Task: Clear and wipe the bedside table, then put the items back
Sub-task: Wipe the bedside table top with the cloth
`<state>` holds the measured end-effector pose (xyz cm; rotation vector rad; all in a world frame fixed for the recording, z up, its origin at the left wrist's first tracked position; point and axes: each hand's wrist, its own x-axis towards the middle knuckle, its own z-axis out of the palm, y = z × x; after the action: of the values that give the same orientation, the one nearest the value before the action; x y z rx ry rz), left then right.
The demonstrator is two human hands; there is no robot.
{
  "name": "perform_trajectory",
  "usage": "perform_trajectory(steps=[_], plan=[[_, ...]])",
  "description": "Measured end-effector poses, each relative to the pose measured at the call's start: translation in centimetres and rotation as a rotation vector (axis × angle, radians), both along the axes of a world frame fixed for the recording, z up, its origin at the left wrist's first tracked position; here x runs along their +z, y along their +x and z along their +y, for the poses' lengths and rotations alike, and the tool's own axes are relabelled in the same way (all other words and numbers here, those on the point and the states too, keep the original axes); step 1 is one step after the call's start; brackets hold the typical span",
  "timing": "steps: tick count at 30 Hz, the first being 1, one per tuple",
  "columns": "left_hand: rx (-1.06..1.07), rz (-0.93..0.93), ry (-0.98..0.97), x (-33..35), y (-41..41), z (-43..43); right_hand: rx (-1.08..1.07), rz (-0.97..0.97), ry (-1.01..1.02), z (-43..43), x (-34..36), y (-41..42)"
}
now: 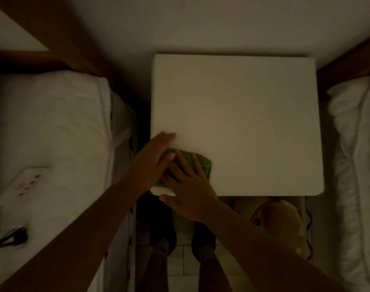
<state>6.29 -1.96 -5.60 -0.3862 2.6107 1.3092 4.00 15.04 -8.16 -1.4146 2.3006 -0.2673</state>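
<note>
Both hands flat, fingers spread: left hand (153,160), right hand (187,187) pressing green cloth (203,163) on table (243,114) corner.

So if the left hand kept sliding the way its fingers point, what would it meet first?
Nothing, as far as the picture shows. The left hand lies flat at the near left corner of the bedside table, beside the green cloth, fingers pointing up-right across the bare white top. Probably only the wall behind.

Both hands, left (153,160) and right (189,187), press a green cloth (204,164) on the white table (243,112).
</note>
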Motion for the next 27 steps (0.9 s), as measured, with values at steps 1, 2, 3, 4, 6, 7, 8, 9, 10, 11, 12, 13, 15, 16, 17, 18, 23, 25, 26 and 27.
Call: perform_trajectory(steps=[1, 2, 3, 4, 6, 7, 8, 9, 10, 11, 12, 13, 15, 16, 17, 18, 23, 25, 26, 27], plan=[[-0.023, -0.001, -0.01, 0.1, 0.3, 0.0, 0.063, -0.004, -0.022, -0.2, 0.1, -0.5], [-0.028, -0.002, -0.024, 0.2, 1.0, -0.4, 0.111, -0.014, -0.051, -0.5, 0.4, -0.6], [-0.03, -0.005, -0.033, 0.3, 1.3, -0.3, 0.126, -0.029, -0.08, -0.1, 0.7, -0.9], [-0.015, -0.007, -0.036, 0.4, 1.8, -0.4, 0.112, -0.048, -0.121, 0.1, 1.2, -0.9], [0.036, -0.011, -0.026, 0.6, 3.0, -0.5, -0.001, -0.068, -0.25, 0.7, 2.3, -0.7], [0.068, -0.018, -0.013, 0.6, 3.5, -0.4, -0.084, -0.07, -0.314, 1.0, 2.6, -0.8], [0.103, -0.027, -0.01, 0.5, 4.1, -0.2, -0.166, -0.065, -0.342, 1.0, 2.8, -1.0], [0.134, -0.037, -0.02, 0.4, 4.6, 0.1, -0.245, -0.059, -0.315, 0.9, 3.0, -1.3], [0.177, -0.046, -0.019, 0.2, 5.0, 0.4, -0.306, -0.057, -0.249, 0.4, 3.2, -1.7], [0.239, -0.05, 0.002, 0.1, 5.3, 0.6, -0.342, -0.068, -0.174, -0.2, 3.2, -2.0], [0.326, -0.052, 0.059, 0.0, 5.5, 0.8, -0.354, -0.088, -0.112, -0.9, 3.1, -2.2], [0.426, -0.063, 0.151, 0.1, 5.5, 1.1, -0.348, -0.097, -0.063, -1.4, 2.9, -2.1], [0.619, -0.131, 0.339, 0.4, 5.2, 1.2, -0.295, -0.048, 0.006, -2.3, 2.7, -1.2], [0.674, -0.175, 0.387, 0.4, 5.0, 1.2, -0.285, -0.014, 0.027, -2.4, 2.6, -0.7], [0.684, -0.212, 0.389, 0.3, 4.9, 1.1, -0.29, 0.003, 0.034, -2.4, 2.6, -0.1], [0.668, -0.243, 0.374, 0.2, 4.9, 0.9, -0.309, 0.007, 0.033, -2.2, 2.6, 0.4], [0.536, -0.345, 0.418, 1.8, 6.6, 0.7, -0.278, 0.016, 0.097, -1.6, 2.9, 1.2], [0.478, -0.306, 0.441, 3.0, 8.0, 0.8, -0.195, -0.033, 0.132, -1.7, 3.0, 1.4], [0.473, -0.274, 0.436, 3.6, 8.9, 0.9, -0.151, -0.087, 0.127, -1.8, 3.1, 1.7], [0.467, -0.249, 0.416, 4.1, 9.7, 0.9, -0.12, -0.159, 0.112, -1.9, 3.1, 2.0]])
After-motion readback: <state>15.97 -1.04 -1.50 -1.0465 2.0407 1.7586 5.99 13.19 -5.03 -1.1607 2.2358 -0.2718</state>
